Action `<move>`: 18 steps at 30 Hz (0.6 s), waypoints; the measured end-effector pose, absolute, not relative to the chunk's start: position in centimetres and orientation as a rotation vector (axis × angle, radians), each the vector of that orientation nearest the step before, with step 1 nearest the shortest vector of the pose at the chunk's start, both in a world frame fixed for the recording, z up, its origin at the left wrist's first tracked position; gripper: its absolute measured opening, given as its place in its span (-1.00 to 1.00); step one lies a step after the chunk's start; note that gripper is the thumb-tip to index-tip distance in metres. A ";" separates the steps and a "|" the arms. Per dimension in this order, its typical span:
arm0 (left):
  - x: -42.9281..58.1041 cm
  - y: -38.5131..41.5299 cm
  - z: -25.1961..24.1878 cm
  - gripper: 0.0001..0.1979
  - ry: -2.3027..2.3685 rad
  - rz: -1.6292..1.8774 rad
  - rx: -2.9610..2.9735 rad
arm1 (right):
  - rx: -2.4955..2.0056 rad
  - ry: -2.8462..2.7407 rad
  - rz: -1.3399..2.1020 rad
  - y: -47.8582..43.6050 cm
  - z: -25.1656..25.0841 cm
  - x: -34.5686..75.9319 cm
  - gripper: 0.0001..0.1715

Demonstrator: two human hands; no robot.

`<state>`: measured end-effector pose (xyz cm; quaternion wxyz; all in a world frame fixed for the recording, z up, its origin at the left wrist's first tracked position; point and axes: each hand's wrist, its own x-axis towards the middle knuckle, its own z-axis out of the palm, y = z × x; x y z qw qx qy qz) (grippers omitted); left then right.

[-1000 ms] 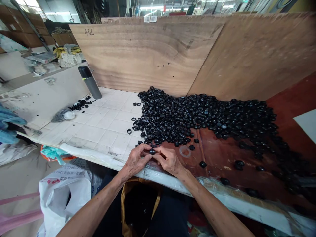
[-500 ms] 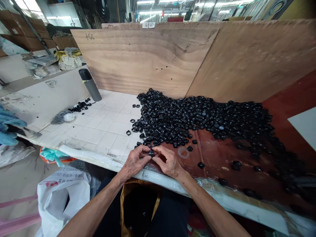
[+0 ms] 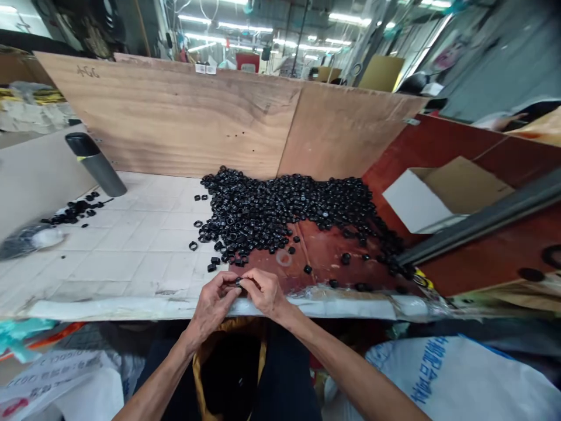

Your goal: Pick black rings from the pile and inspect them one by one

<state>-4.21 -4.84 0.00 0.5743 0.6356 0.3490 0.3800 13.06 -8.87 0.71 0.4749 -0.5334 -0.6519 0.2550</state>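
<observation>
At the table's front edge, my left hand (image 3: 214, 299) pinches a small black plastic ring (image 3: 238, 282) between thumb and fingers. My right hand (image 3: 265, 293) closes on the same piece from the other side, its fingertips close to the left ones. Fingers cover most of this piece, so its exact shape is unclear. Just beyond my hands spreads a large pile of black plastic rings (image 3: 263, 210). A few loose rings (image 3: 193, 246) lie to its left on the white surface.
A grey bottle (image 3: 101, 169) leans at the left near a plastic bag (image 3: 21, 241) and several black bits. Wooden boards (image 3: 193, 117) wall the back. On the right are an open carton (image 3: 456, 193) and a dark bar (image 3: 477, 219). Below hangs a yellow-rimmed bag (image 3: 198, 374).
The view has swung to the right, bringing in the carton and the dark bar. Both hands stay together on the small piece, which now sits more hidden between the fingertips.
</observation>
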 end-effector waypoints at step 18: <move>-5.2 -7.6 1.5 -0.65 0.748 0.861 1.350 | -1.480 -1.289 0.830 -13.7 3.2 10.4 -0.82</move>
